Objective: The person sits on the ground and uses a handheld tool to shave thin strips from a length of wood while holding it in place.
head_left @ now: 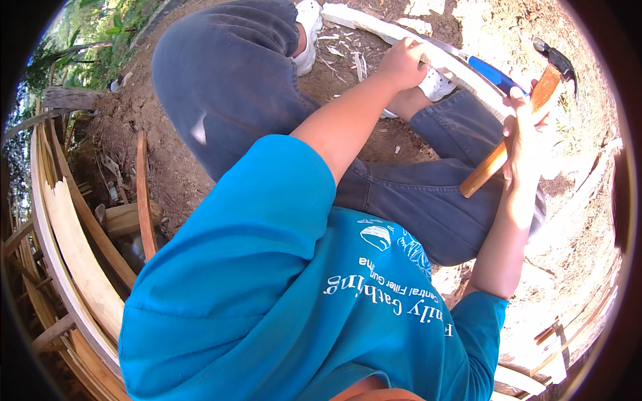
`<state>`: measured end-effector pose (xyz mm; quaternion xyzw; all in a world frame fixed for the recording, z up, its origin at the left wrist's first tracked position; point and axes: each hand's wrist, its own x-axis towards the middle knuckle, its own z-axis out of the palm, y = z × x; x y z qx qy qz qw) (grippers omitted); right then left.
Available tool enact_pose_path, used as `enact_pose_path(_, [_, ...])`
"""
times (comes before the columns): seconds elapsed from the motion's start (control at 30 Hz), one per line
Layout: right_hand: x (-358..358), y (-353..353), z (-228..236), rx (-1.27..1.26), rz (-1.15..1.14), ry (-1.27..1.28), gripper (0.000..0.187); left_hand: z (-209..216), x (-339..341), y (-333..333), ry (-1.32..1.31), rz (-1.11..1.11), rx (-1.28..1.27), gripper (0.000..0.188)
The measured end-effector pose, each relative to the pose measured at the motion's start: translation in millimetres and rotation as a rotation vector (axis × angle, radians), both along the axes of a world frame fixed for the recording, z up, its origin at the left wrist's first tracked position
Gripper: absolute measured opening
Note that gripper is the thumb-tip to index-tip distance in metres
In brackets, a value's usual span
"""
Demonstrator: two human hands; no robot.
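My left hand [401, 63] reaches out over my knees and grips the metal shaft of a blue-handled chisel [495, 75], pressing it onto a long pale wooden strip [361, 17] on the dirt. My right hand [525, 134] is closed round the wooden handle of a hammer [508, 144]. Its black head [558, 60] is raised just right of the chisel's blue handle end. I am crouched in a blue shirt, dark jeans [227, 73] and white shoes [438, 83].
Curved pale wooden planks [73, 254] are stacked along the left edge, with a thin reddish slat [144, 194] beside them. Wood shavings [341, 47] lie on the brown dirt by my feet. Green plants [100, 33] grow at the upper left.
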<state>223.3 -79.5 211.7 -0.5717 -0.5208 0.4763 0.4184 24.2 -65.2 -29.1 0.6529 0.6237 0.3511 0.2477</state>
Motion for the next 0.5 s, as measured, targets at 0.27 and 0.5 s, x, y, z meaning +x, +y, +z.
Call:
enact_pose_path(0.27, [-27, 39, -24, 0.092, 0.222, -0.236, 0.033, 126, -1, -15, 0.002, 0.128, 0.409, 0.075])
enact_pose_path(0.5, [-41, 30, -42, 0.082, 0.304, -0.152, 0.032, 115, -1, 14, -0.281, -0.241, 0.078, 0.056])
